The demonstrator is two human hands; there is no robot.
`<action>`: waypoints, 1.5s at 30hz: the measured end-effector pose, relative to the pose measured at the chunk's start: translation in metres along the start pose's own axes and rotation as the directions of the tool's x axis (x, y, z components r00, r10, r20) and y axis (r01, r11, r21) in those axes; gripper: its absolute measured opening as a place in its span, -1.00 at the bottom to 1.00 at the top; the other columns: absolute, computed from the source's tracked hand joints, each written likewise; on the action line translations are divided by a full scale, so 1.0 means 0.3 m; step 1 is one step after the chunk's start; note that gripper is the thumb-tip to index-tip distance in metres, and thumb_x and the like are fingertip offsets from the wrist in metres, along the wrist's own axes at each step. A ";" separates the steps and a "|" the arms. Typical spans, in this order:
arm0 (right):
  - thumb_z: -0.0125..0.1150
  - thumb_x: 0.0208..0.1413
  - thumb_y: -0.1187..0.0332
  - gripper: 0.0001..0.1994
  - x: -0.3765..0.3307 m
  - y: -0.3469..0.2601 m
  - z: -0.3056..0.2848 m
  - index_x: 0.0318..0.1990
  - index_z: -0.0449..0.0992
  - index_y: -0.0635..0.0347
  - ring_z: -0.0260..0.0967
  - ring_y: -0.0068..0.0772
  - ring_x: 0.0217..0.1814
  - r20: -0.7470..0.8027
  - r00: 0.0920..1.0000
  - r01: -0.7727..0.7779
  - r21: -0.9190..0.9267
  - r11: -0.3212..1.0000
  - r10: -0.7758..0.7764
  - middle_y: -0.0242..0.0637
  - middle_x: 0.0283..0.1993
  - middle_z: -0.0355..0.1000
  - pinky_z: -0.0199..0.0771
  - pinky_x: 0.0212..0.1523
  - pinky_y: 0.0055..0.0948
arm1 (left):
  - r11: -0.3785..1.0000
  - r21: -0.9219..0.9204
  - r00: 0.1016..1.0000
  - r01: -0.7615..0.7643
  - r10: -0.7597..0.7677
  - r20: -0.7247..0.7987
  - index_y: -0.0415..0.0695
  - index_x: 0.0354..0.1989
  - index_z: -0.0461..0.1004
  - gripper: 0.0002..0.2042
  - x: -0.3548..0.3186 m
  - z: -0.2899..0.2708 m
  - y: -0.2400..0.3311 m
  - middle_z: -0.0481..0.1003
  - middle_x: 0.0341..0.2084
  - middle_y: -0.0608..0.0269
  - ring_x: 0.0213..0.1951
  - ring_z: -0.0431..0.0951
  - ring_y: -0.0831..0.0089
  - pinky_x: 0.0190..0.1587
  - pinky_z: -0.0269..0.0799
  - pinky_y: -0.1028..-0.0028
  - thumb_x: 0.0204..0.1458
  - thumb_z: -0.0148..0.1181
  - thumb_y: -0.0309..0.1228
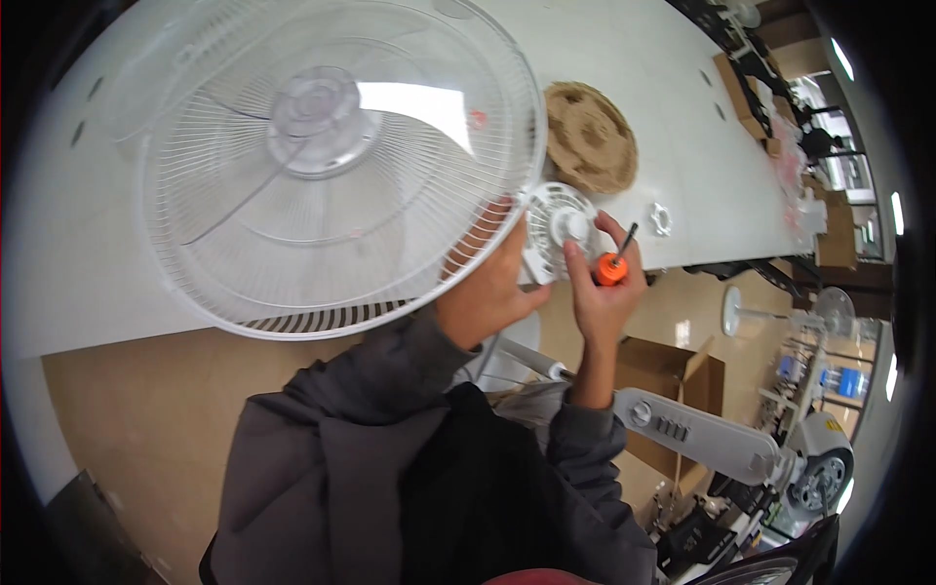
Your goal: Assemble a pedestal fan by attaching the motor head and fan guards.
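Observation:
A large fan grille (409,210) of white wires, with a clear disc and a hub, lies over the table on the left. Right beside its rim is a small round white vented cover (543,219) with a raised knob in its middle. My left hand (487,292) reaches in at the grille's edge and is closed against the cover's near left side; its fingers are partly hidden behind the wires. In my right hand (600,307) is a screwdriver (612,268) with an orange handle, its dark shaft pointing up and right. My right thumb and index finger also touch the cover's knob.
A round brown moulded pulp piece (590,136) lies on the white table (673,117) beyond the cover, with a small clear plastic bag (660,219) nearby. Below right are a white panel with buttons (697,434) and an open cardboard box (707,385). Another white fan (824,473) stands far right.

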State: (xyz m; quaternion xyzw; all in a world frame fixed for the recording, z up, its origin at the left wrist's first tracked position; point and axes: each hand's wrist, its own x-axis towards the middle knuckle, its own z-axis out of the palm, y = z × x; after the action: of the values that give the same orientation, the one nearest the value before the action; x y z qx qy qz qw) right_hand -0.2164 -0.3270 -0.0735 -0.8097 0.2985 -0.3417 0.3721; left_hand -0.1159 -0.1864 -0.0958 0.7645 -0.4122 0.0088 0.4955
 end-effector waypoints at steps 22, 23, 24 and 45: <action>0.52 -0.04 0.48 -0.60 0.034 -0.080 0.008 0.01 0.63 0.31 0.26 -0.74 -0.45 -0.041 0.998 0.049 0.048 0.998 -0.047 -0.48 -0.42 0.47 0.36 -0.34 -0.69 | 0.994 0.107 0.999 -0.036 0.036 0.003 -0.44 0.35 0.14 0.00 0.008 -0.008 0.015 0.36 0.18 -0.31 0.26 0.35 -0.12 0.30 0.26 0.17 -0.26 0.50 -0.17; 0.51 -0.02 0.48 -0.61 0.040 -0.069 -0.010 0.01 0.63 0.31 0.20 -0.75 -0.48 -0.091 0.996 -0.007 0.029 1.000 0.010 -0.50 -0.42 0.46 0.31 -0.38 -0.68 | 0.992 0.115 0.999 -0.043 0.045 -0.018 -0.44 0.35 0.14 0.00 0.007 -0.008 0.017 0.37 0.17 -0.32 0.25 0.36 -0.12 0.30 0.27 0.16 -0.26 0.50 -0.17; 0.49 -0.01 0.48 -0.62 0.042 -0.054 -0.028 0.02 0.63 0.31 0.14 -0.76 -0.50 -0.142 0.989 -0.035 0.008 0.999 0.036 -0.51 -0.43 0.45 0.26 -0.42 -0.68 | 0.993 0.111 0.999 -0.047 0.049 -0.014 -0.44 0.35 0.14 0.00 0.007 -0.009 0.018 0.37 0.17 -0.32 0.25 0.36 -0.12 0.30 0.27 0.16 -0.26 0.50 -0.17; 0.30 0.21 0.36 -0.71 -0.085 0.058 -0.067 -0.02 0.57 0.39 0.25 -0.73 -0.68 -0.148 0.913 -0.227 0.591 0.774 0.380 -0.45 -0.49 0.46 0.18 -0.67 -0.65 | 0.968 -0.014 0.955 -0.249 0.243 -0.171 -0.52 0.27 0.25 -0.05 -0.024 0.018 0.025 0.38 0.18 -0.34 0.23 0.43 -0.10 0.26 0.36 0.21 -0.32 0.60 -0.30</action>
State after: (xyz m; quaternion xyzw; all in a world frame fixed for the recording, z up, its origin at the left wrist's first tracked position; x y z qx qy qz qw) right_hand -0.2510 -0.3255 -0.0863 -0.5528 0.3583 -0.4517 0.6016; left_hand -0.1277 -0.1874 -0.0961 0.6949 -0.4612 0.1274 0.5368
